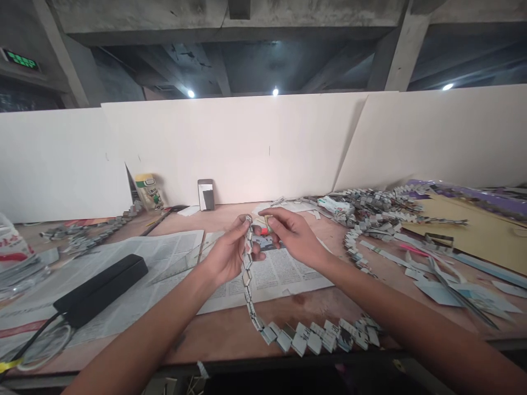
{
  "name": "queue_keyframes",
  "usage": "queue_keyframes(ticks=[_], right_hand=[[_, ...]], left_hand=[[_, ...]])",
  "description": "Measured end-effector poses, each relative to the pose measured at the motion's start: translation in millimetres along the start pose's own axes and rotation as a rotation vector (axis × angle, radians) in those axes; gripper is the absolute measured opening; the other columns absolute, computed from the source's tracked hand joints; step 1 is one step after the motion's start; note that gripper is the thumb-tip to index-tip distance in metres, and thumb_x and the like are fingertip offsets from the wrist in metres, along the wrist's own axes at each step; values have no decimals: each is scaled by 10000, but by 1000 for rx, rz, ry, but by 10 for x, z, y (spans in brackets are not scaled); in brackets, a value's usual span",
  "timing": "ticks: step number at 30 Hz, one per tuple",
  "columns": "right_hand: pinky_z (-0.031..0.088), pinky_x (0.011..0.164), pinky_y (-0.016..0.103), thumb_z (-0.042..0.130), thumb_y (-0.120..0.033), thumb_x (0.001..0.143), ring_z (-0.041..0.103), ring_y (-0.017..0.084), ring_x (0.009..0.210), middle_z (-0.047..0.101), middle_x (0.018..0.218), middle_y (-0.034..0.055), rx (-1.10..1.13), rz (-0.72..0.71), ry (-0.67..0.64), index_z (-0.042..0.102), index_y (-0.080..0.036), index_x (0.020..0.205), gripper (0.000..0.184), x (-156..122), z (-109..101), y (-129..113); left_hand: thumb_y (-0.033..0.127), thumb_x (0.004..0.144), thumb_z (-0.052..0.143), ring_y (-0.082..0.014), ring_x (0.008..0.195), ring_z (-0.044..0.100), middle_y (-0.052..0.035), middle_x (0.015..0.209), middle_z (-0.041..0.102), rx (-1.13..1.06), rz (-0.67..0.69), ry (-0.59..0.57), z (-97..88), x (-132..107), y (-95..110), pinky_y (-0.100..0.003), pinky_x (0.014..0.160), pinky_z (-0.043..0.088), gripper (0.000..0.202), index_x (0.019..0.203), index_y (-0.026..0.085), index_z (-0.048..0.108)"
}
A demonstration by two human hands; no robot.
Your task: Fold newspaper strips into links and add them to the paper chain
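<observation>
My left hand [231, 248] pinches the upper end of a folded-paper chain [247, 277] made of zigzag newspaper links. From there the chain hangs down to the table's front edge and runs right, passing under my right forearm. Close beside it, my right hand [292, 235] is closed, with thumb and forefinger on a small folded paper strip [267, 222], pale yellow-green. A small red patch shows just under those fingertips. Both hands are raised over a newspaper sheet [284, 280] on the wooden table. Some of the fingers are hidden behind the chain.
At left lie a black power strip [101, 288] with cables, a clear ruler [175, 266] and a plastic bottle [16, 258]. A phone [206, 195] leans on the white board [230, 148]. More paper chains [370, 211] are heaped at right, near scissors [461, 293] and paper strips.
</observation>
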State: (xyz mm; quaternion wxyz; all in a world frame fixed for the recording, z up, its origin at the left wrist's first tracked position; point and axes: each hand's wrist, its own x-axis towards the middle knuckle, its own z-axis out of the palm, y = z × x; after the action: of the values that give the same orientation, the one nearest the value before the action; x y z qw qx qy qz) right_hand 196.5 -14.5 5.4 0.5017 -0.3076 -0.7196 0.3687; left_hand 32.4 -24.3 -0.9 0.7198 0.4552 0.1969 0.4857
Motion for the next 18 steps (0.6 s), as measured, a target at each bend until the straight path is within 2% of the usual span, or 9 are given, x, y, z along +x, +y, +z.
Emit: queue_keyframes(ticks=[2, 4, 8, 9, 10, 12, 15, 16, 18], right_hand=[[379, 471, 238, 421, -355, 907, 438, 93, 492, 459, 597, -34, -39, -31, 8, 552, -221, 1141, 299, -35, 42, -30], [378, 482, 238, 410, -337, 912, 435, 98, 519, 446, 619, -31, -61, -55, -5, 518, -231, 1194, 320, -75, 74, -48], [362, 513, 236, 497, -263, 863, 408, 95, 573, 407, 692, -26, -158, -85, -10, 510, -229, 1209, 349, -124, 101, -65], [352, 512, 234, 511, -243, 850, 391, 90, 568, 388, 696, -30, -178, -86, -7, 515, -227, 1202, 353, -125, 103, -64], [345, 508, 231, 517, -227, 841, 378, 85, 560, 370, 694, -35, -185, -84, -10, 513, -227, 1201, 360, -122, 105, -61], [351, 506, 228, 513, -210, 836, 375, 82, 548, 349, 681, -45, -152, -76, -32, 487, -227, 1210, 375, -114, 110, -51], [409, 558, 242, 507, -211, 840, 467, 100, 581, 398, 648, -56, -69, -49, -56, 433, -217, 1175, 343, -113, 115, -40], [427, 584, 253, 507, -215, 842, 503, 110, 605, 438, 649, -53, -51, -39, -57, 420, -216, 1141, 311, -118, 113, -39], [449, 627, 276, 503, -223, 848, 549, 125, 649, 522, 696, -31, -43, -31, -52, 410, -215, 1071, 241, -131, 103, -36]], left_hand=[[278, 867, 523, -41, 441, 509, 43, 798, 533, -2, 1, 23, 64, -16, 13, -163, 382, 442, 81, 879, 223, 466], [264, 845, 554, -27, 405, 468, 44, 800, 534, 58, 99, 70, 95, -47, 134, -119, 306, 326, 99, 862, 229, 463], [217, 778, 633, -70, 446, 515, 27, 757, 559, 325, 547, 332, 52, -149, 599, -160, 332, 375, 160, 830, 233, 483], [227, 773, 641, -67, 441, 507, 24, 757, 566, 339, 630, 381, 33, -168, 693, -158, 331, 367, 161, 826, 235, 488], [231, 770, 642, -61, 433, 494, 21, 755, 568, 333, 656, 405, 18, -178, 752, -156, 328, 358, 158, 815, 231, 491], [204, 767, 629, -56, 418, 469, 16, 731, 560, 278, 509, 393, 11, -168, 740, -153, 318, 335, 147, 794, 210, 484], [199, 793, 567, -44, 388, 409, 16, 716, 526, 159, 156, 292, 56, -101, 476, -154, 299, 291, 104, 785, 181, 465], [201, 802, 547, -45, 397, 412, 10, 725, 524, 122, 77, 257, 77, -79, 372, -157, 308, 296, 93, 788, 174, 459], [196, 813, 512, -55, 425, 431, 2, 731, 518, 67, 25, 203, 110, -50, 208, -158, 325, 305, 69, 797, 171, 449]])
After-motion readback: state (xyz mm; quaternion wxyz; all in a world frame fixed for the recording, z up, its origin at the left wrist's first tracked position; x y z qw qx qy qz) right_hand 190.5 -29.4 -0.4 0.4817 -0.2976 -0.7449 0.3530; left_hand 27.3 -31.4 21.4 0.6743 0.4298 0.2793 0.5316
